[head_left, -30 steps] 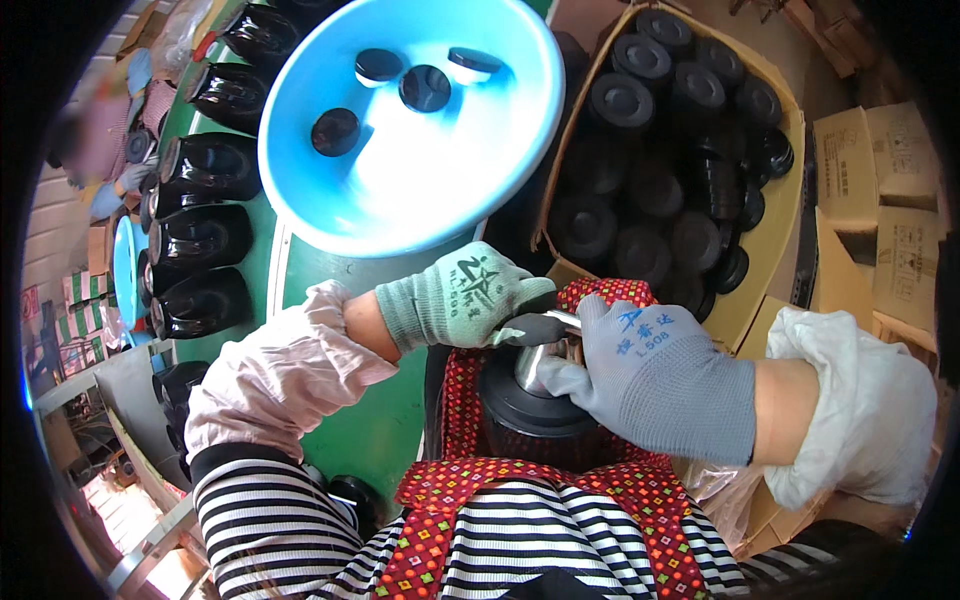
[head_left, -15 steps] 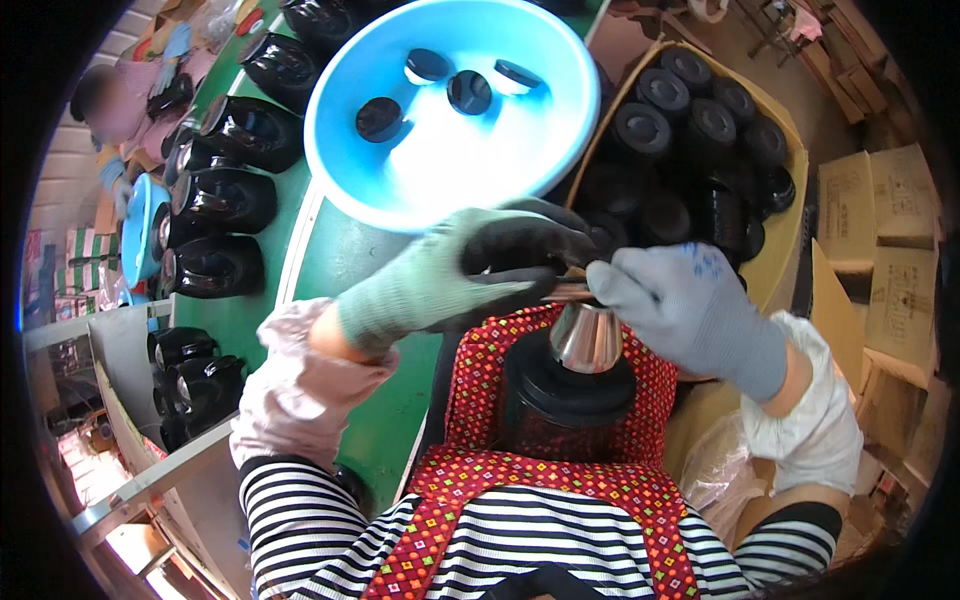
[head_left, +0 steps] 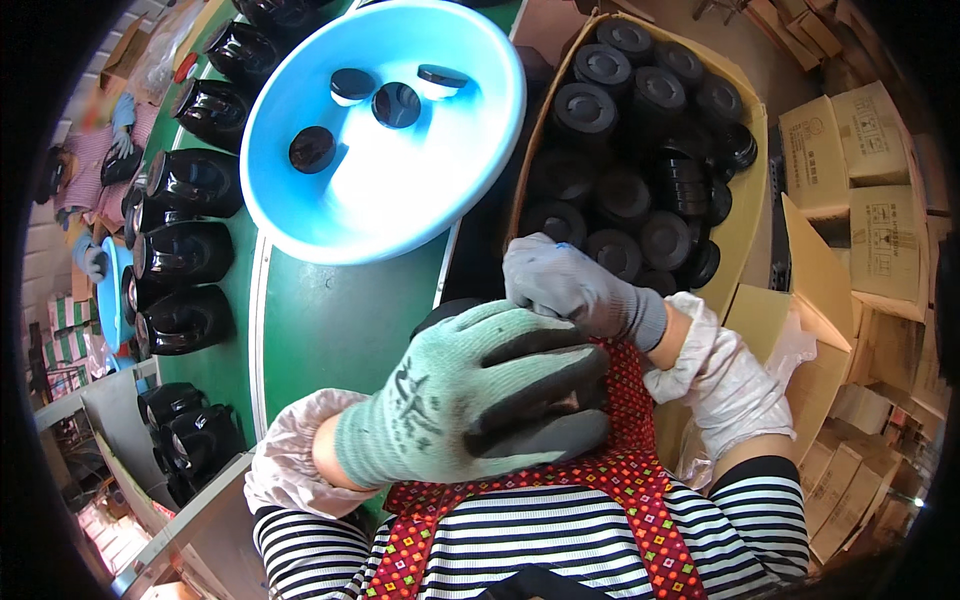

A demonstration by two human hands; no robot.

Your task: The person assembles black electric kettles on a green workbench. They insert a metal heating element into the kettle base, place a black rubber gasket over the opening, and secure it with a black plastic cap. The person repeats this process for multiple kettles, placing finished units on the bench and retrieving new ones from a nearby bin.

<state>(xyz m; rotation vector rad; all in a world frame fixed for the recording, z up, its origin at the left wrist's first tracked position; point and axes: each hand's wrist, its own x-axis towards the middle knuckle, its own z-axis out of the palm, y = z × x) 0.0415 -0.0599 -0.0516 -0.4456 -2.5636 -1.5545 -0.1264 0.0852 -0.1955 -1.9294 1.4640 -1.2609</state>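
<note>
The left hand [head_left: 480,395] wears a green knit glove with a smooth black coat on the palm and fingers. Its fingers bend over a thing on the lap, and the glove covers nearly all of it. A small shiny bit [head_left: 570,402] peeks out between the fingers, but its shape is hard to make out. I cannot tell if this hand is gripping tight or just resting there. The right hand [head_left: 580,290] is in a grey knit glove, just past the left one and touching it or very close. Its fingers are curled in, and I cannot tell if they pinch anything.

Under the hands is a red apron [head_left: 628,400] with bright dots, partly hidden by the left glove. On the left is a smooth green surface [head_left: 325,330]. On its far part sits a round, shiny blue basin [head_left: 400,185], cut off at the top. Four round black lids [head_left: 396,105] lie well apart in it. Glossy, rounded black jugs [head_left: 185,252] stand in a row on the left.

To the far right, a cardboard box [head_left: 738,235] is full of dull black round caps [head_left: 585,108]; the deep ones melt into shadow. At the far left, another person [head_left: 105,165] is small and partly cut off.
</note>
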